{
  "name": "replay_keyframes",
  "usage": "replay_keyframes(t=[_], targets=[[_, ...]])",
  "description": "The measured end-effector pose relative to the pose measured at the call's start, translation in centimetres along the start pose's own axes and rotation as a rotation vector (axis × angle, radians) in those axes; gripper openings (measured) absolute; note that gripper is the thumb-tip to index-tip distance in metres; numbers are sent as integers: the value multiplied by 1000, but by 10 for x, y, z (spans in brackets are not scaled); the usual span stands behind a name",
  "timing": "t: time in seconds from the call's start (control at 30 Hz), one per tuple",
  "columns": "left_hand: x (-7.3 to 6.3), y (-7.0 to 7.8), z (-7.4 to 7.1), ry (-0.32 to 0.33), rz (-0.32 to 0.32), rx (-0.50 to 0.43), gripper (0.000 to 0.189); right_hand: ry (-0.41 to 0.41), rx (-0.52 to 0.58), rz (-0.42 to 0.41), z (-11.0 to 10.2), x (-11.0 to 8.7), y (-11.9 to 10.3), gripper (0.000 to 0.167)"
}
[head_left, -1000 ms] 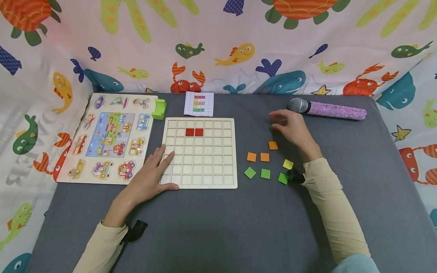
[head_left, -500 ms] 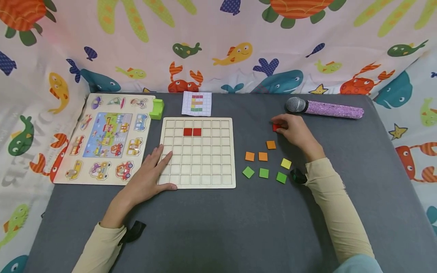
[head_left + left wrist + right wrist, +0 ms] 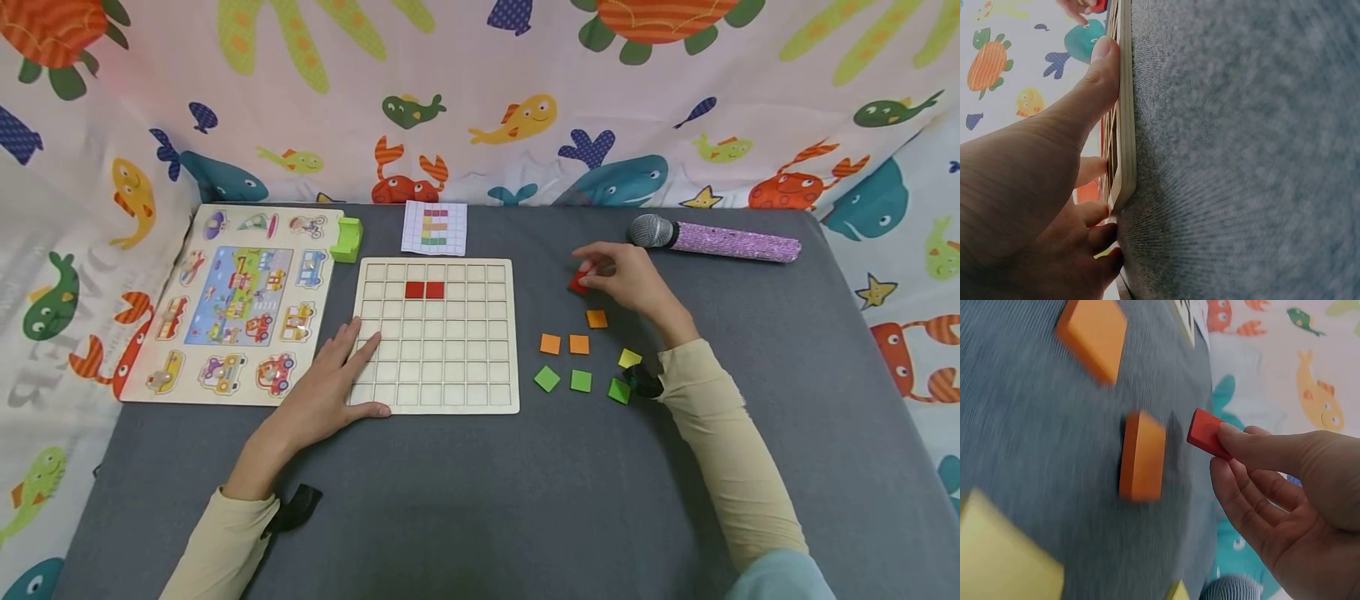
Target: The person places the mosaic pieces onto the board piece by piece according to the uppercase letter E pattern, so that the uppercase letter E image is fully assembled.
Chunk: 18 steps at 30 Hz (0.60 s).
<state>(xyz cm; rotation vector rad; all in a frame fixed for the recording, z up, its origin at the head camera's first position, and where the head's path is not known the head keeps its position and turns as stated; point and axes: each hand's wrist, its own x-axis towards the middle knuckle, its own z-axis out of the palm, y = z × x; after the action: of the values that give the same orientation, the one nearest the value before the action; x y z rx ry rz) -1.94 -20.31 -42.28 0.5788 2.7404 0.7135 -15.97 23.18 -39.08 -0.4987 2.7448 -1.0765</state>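
My right hand [image 3: 633, 279] pinches a red square tile [image 3: 1207, 432] between thumb and fingertips, above the table to the right of the grid board. The wooden grid board [image 3: 457, 354] lies flat in the middle, with two red tiles [image 3: 425, 290] side by side in its second row. Along the board's left edge rests my left hand [image 3: 318, 392], fingers straight and spread, thumb at the lower edge. In the left wrist view the thumb [image 3: 1094, 81] lies against the board's wooden rim [image 3: 1125, 125]. Three orange tiles [image 3: 579, 344] lie below my right hand.
Green tiles [image 3: 581, 381] and a yellow tile [image 3: 629, 358] lie nearer the right wrist. A pattern card [image 3: 450, 242] sits behind the board. At the left are a picture puzzle [image 3: 238, 296] and a green block [image 3: 348, 239]. A glittery microphone [image 3: 735, 242] lies at the back right.
My right hand has picked up the red tile from the table and carried it left, toward the board. The left hand stays on the board's edge.
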Motion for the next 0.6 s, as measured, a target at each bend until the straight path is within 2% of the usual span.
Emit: replay_keyframes(t=[0.27,0.6], targets=[[0,-1,0,-1,-4,7,105,-57,34,-31,24,18,-25,36],[0,-1,0,0,2,-2,104,-154,71,-151,56,39,-65,33]])
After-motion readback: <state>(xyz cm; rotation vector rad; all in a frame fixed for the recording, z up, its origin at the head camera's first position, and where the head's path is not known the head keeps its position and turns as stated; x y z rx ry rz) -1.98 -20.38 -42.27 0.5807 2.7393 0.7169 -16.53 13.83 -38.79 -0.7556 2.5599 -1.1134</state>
